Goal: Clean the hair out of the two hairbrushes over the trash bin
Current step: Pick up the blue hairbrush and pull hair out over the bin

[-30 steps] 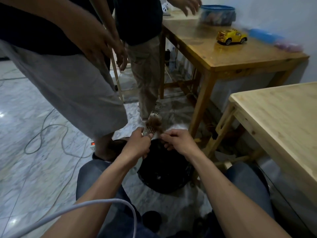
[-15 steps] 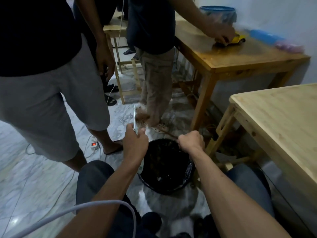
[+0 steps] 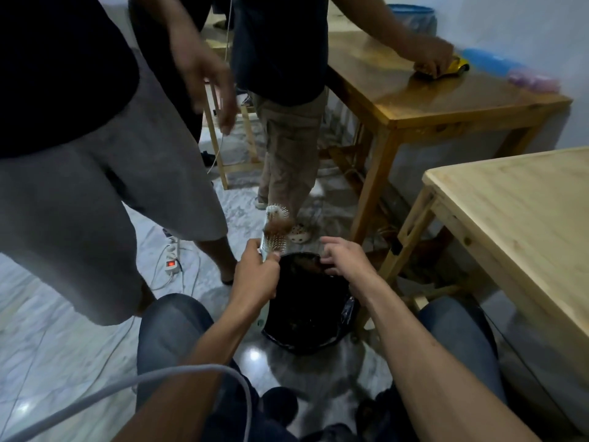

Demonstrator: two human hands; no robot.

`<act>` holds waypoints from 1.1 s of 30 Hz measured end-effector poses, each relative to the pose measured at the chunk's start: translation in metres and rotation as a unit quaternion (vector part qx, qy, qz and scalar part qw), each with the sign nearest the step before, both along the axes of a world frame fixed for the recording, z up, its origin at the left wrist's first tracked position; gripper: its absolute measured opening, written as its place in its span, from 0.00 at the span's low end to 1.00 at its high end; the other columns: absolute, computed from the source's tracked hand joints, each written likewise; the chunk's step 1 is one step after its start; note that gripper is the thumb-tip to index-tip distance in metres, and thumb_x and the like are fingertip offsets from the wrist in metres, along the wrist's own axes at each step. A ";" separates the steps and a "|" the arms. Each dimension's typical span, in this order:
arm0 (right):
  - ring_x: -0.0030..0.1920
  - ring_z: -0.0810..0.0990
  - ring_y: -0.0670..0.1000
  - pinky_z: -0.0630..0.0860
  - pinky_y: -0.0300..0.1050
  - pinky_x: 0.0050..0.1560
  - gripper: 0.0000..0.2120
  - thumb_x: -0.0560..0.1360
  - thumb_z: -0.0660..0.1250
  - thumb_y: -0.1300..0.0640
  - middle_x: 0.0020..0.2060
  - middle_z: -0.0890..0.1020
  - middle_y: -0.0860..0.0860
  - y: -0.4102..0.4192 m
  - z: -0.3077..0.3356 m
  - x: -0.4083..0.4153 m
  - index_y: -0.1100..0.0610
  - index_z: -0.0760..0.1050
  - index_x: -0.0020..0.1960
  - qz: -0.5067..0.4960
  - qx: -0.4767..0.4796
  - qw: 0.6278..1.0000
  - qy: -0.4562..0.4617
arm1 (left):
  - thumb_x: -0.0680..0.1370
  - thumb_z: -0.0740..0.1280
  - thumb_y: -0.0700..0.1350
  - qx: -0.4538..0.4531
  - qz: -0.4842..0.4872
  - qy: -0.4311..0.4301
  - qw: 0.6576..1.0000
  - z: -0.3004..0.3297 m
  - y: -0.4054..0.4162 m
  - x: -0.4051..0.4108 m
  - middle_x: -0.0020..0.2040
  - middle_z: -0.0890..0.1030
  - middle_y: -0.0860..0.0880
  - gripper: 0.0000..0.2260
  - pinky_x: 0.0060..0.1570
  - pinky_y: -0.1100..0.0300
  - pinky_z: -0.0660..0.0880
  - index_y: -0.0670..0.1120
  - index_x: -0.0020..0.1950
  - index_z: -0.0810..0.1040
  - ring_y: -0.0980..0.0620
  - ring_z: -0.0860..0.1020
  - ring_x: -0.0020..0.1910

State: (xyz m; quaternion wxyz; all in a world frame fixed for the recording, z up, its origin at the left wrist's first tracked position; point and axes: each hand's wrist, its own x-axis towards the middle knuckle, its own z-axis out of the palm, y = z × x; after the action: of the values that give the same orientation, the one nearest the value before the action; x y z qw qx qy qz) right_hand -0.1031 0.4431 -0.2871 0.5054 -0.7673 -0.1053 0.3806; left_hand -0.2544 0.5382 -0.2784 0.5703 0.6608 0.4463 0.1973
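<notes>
**Brush above the bin**

Your left hand (image 3: 255, 275) grips the hairbrush (image 3: 274, 230) by its lower part, fingers wrapped tight; brush stands upright w/ a brown hair clump in the bristles, just beyond the bin's (image 3: 306, 311) far-left rim. Your right hand (image 3: 345, 260) is over the bin, fingers loosely spread, holding nothing.

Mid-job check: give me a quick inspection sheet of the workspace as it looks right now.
Surface: marble floor; two wooden tables at right.
Job's things: hairbrush upright, brown hair clump in its bristles; black-lined trash bin below. Second brush not seen.
Clutter: yellow toy car under a bystander's hand.
Grippers: left hand grips the brush handle; right hand open over the bin.
Cables: power strip, floor cords, grey cable.
Surroundings: two bystanders standing close.
</notes>
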 end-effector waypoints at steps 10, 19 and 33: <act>0.27 0.74 0.43 0.71 0.33 0.29 0.09 0.79 0.73 0.54 0.31 0.80 0.49 0.002 -0.006 -0.016 0.57 0.83 0.41 0.053 0.125 0.991 -0.008 | 0.77 0.60 0.39 -0.042 -0.012 -0.024 0.999 0.004 -0.004 0.011 0.35 0.74 0.42 0.10 0.23 0.59 0.65 0.55 0.44 0.72 0.49 0.70 0.24; 0.31 0.79 0.37 0.73 0.38 0.41 0.16 0.77 0.72 0.58 0.27 0.83 0.44 -0.007 0.004 -0.026 0.58 0.81 0.31 -0.003 0.104 0.983 -0.150 | 0.73 0.59 0.33 -0.244 0.086 -0.053 0.964 -0.020 -0.003 0.030 0.30 0.68 0.43 0.05 0.26 0.58 0.60 0.41 0.38 0.69 0.49 0.64 0.23; 0.45 0.86 0.52 0.82 0.56 0.56 0.12 0.77 0.69 0.50 0.38 0.88 0.49 -0.012 0.004 -0.008 0.54 0.85 0.40 -0.053 0.028 0.984 -0.169 | 0.77 0.59 0.47 -0.110 0.059 -0.007 0.992 -0.028 0.006 0.027 0.36 0.73 0.44 0.09 0.26 0.56 0.68 0.44 0.52 0.71 0.48 0.71 0.27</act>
State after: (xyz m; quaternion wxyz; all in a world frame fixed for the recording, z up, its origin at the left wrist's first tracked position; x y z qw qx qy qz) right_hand -0.1109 0.4309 -0.2835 0.5206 -0.8108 -0.1595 0.2149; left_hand -0.2278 0.5438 -0.3066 0.6301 0.5654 0.4991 0.1849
